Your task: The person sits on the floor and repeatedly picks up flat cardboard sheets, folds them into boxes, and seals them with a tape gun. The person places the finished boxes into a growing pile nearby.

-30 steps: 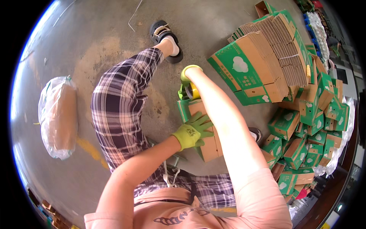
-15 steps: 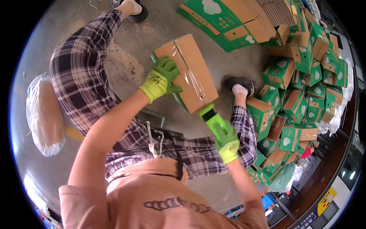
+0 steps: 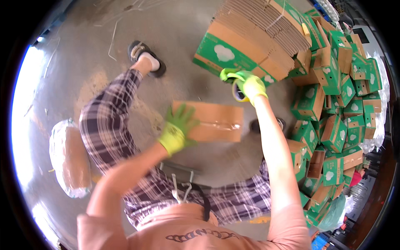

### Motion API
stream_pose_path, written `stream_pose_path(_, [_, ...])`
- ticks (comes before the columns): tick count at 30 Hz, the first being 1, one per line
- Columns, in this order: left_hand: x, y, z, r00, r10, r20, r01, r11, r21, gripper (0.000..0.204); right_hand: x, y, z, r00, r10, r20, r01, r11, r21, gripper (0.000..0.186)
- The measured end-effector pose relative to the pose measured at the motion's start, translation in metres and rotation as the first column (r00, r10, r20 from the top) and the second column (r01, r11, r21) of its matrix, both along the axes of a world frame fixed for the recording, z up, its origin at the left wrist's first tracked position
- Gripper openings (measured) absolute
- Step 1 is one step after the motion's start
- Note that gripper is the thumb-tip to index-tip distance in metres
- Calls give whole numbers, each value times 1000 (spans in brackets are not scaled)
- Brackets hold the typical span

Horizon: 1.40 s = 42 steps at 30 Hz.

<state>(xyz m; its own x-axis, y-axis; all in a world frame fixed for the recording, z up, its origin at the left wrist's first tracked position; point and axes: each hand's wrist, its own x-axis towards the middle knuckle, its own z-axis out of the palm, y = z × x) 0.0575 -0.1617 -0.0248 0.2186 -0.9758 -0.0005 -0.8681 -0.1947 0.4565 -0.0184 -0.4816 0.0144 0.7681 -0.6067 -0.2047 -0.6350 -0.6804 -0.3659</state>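
Note:
A brown cardboard box [image 3: 221,118] is between my legs, with shiny clear tape across its top face. My left hand [image 3: 177,131], in a green and yellow glove, lies on the box's left end with its fingers spread. Beyond the box and to its right, my right hand [image 3: 252,86], gloved alike, is closed around a green tape dispenser [image 3: 228,75]. A tape roll [image 3: 239,92] shows below that hand. The dispenser is apart from the box, and its grip is mostly hidden by the fingers.
A bundle of flattened green and brown cartons [image 3: 233,46] stands on the floor at the far side. Many green boxes [image 3: 333,129] are heaped along the right. A plastic-wrapped brown bundle [image 3: 71,160] lies at the left, and a thin white strap [image 3: 112,41] at the far left.
My right hand has moved the dispenser from the box's near end to beyond it on the right. The box has turned so its taped seam runs crosswise. My left fingers have spread.

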Motion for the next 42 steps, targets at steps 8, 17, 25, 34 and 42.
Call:
stream_pose_path(8, [-53, -24, -13, 989, 122, -85, -126, 991, -44, 74, 133, 38, -29, 345, 420, -840, -210, 906, 367, 27])
stream_pose_path(17, [-26, -15, -17, 978, 183, -98, -188, 981, -38, 74, -138, 229, 76, 996, 28, 88, -4, 966, -259, 31])
stream_pose_path(25, [-7, -52, 4, 990, -143, -9, 142, 987, -75, 67, -159, 221, -111, 917, -388, -93, 386, 922, -36, 31])
stream_pose_path(34, [-47, -154, 54, 712, -544, -443, 438, 838, -326, 73, -218, 151, -115, 579, -800, 157, 560, 531, 636, 62])
stream_pose_path(42, [-165, -249, 197, 487, -805, -337, 366, 539, -759, 68, -434, -92, 245, -609, -266, 747, 378, 731, 568, 47])
